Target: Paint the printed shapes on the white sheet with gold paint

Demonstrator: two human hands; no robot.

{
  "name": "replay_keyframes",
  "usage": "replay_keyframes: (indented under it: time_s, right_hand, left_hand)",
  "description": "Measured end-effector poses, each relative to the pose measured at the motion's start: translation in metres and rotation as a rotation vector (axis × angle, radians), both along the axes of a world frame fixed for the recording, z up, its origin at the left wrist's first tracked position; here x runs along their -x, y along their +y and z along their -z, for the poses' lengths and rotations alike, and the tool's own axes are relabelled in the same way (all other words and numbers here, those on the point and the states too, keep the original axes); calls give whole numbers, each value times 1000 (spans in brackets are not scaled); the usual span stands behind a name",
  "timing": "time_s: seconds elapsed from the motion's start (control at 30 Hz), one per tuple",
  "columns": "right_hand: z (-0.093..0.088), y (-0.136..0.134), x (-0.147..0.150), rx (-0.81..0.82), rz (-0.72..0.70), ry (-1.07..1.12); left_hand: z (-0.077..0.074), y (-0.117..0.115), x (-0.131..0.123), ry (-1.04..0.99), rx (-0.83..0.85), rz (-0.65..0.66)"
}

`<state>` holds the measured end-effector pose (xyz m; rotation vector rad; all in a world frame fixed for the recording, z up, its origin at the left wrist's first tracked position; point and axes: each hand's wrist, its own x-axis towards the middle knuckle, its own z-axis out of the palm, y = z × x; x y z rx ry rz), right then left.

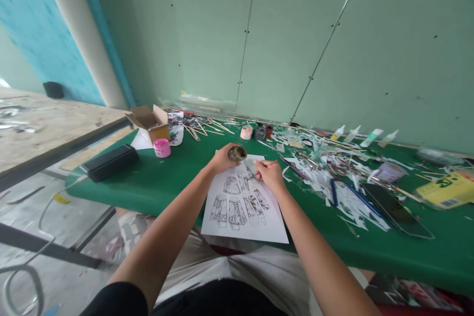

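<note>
My left hand [221, 159] is wrapped round a small open paint jar [237, 153] with dark brownish paint inside, tilted over the paper's top edge. My right hand [270, 176] pinches a thin paintbrush [273, 163] with a reddish handle, its tip low over the sheet. Beneath both hands lies a white paper [244, 233] printed with several black-outlined ornamental shapes. A few patches on the right-hand shapes look brown or gold. Whether the brush tip touches the paper is too small to tell.
A pink jar [162, 148] and an opened cardboard box [150, 123] stand left, near a black case [109, 162]. Behind are several paint jars [246, 132]. Paper scraps [342, 197], a phone [398, 210] and a yellow packet [448, 190] cover the green table's [177, 182] right side.
</note>
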<state>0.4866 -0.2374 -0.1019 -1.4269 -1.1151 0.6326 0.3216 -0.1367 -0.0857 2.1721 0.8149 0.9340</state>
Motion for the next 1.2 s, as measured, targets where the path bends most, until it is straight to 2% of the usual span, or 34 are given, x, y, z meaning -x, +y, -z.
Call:
replay_keyframes:
  time_s: [0.6, 0.83, 1.07, 1.2]
  right_hand:
    - [-1, -1, 1, 2, -3, 14]
    - [-3, -1, 1, 1, 31, 112]
    - [-3, -3, 2, -9, -55, 187]
    - [-5, -6, 4, 5, -12, 144]
  left_hand:
    - [-2, -2, 0, 10, 8, -8]
    - [-1, 1, 0, 12, -2, 2]
    - [-2, -1, 1, 17, 0, -7]
    - [-2, -1, 0, 19, -2, -9]
